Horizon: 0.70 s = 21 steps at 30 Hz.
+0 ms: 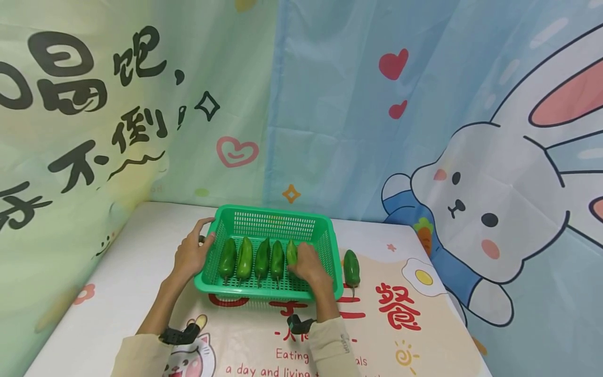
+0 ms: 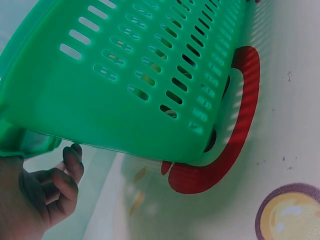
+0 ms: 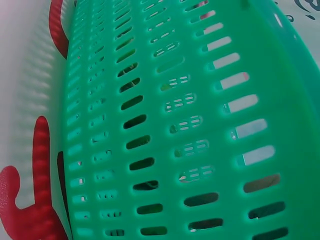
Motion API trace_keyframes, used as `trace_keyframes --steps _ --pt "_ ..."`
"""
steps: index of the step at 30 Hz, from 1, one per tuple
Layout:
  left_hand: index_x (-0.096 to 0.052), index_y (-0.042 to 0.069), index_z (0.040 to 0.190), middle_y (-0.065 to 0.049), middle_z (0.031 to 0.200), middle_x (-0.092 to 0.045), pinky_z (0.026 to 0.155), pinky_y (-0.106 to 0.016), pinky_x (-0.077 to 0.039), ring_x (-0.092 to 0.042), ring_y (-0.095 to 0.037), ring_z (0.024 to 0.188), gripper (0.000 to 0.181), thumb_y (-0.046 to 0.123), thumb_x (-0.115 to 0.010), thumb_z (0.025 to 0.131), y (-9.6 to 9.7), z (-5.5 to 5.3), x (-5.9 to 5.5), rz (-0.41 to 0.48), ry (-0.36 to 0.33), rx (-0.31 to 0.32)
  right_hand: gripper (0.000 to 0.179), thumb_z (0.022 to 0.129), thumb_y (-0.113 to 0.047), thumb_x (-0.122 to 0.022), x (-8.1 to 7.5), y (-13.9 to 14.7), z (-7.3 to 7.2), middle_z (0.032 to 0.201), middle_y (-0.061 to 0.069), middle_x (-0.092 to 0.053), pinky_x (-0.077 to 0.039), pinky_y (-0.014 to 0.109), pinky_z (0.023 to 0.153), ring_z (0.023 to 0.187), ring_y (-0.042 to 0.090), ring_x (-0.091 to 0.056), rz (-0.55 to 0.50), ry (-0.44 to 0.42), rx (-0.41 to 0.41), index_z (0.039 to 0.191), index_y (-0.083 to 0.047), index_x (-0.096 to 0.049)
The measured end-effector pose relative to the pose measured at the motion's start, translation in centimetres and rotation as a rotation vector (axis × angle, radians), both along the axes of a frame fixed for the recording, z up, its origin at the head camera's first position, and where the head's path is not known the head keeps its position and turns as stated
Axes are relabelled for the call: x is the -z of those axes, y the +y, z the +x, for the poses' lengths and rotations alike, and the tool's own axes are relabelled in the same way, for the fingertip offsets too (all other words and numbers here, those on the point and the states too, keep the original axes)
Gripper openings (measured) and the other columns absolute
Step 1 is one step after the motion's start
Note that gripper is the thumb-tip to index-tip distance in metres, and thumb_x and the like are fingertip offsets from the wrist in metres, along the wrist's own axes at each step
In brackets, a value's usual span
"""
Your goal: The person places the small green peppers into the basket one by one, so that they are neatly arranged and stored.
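Note:
A green plastic basket [image 1: 268, 296] with slotted walls stands on the table. Several green chili peppers [image 1: 244, 259] lie side by side in it, stems toward the person. At the basket's left end, my left hand [image 1: 192, 253] holds the rim; the left wrist view has its curled fingers [image 2: 65, 187] beside the end wall. My right hand [image 1: 308, 264] reaches inside the basket and grips another green chili pepper [image 1: 291, 252], whose upper part shows. In the right wrist view the basket wall [image 3: 210, 125] hides that hand. One more chili pepper [image 1: 351, 268] lies outside, right of the basket.
A printed cloth [image 1: 395, 335] with red characters and cartoon figures covers the table [image 1: 108, 293]. Behind the table hangs a curtain [image 1: 325, 131] with a large rabbit print. Black straps [image 1: 181, 334] circle both wrists.

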<state>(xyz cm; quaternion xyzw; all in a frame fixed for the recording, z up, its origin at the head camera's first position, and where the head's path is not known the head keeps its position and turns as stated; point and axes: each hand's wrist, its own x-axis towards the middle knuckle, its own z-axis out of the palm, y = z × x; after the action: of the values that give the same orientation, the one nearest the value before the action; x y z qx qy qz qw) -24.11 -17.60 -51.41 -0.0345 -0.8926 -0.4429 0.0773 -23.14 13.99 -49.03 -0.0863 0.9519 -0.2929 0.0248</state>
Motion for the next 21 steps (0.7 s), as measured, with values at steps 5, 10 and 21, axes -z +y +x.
trace_keyframes --steps 5,10,21 --pt "-0.043 0.013 0.165 -0.031 0.107 -0.077 0.054 -0.035 -0.049 -0.069 -0.024 0.067 0.05 0.027 -0.05 0.117 0.0 0.1 -0.1 0.001 0.004 0.001 0.029 0.088 -0.003 -0.09 -0.2 0.2 0.2 0.075 0.007 -0.051 -0.041 0.032 0.063 0.069 0.018 -0.048 0.04 0.009 0.01 0.092 0.007 -0.062" --pt "-0.042 0.013 0.165 -0.031 0.107 -0.077 0.053 -0.034 -0.05 -0.068 -0.023 0.065 0.05 0.027 -0.05 0.117 0.0 0.0 -0.1 0.0 0.005 0.0 0.031 0.087 -0.004 -0.091 -0.5 0.4 0.4 0.073 0.004 -0.047 -0.039 0.031 0.062 0.068 0.017 -0.045 0.038 0.017 0.016 0.09 0.007 -0.062" --pt "-0.043 0.014 0.165 -0.03 0.106 -0.078 0.051 -0.034 -0.048 -0.065 -0.022 0.062 0.05 0.028 -0.05 0.117 0.1 0.0 0.0 0.003 0.011 0.001 0.057 0.093 -0.011 -0.088 -2.1 1.3 1.3 0.136 0.033 -0.066 -0.059 0.056 0.101 0.123 0.048 -0.067 -0.005 0.011 0.037 0.136 0.017 -0.061"
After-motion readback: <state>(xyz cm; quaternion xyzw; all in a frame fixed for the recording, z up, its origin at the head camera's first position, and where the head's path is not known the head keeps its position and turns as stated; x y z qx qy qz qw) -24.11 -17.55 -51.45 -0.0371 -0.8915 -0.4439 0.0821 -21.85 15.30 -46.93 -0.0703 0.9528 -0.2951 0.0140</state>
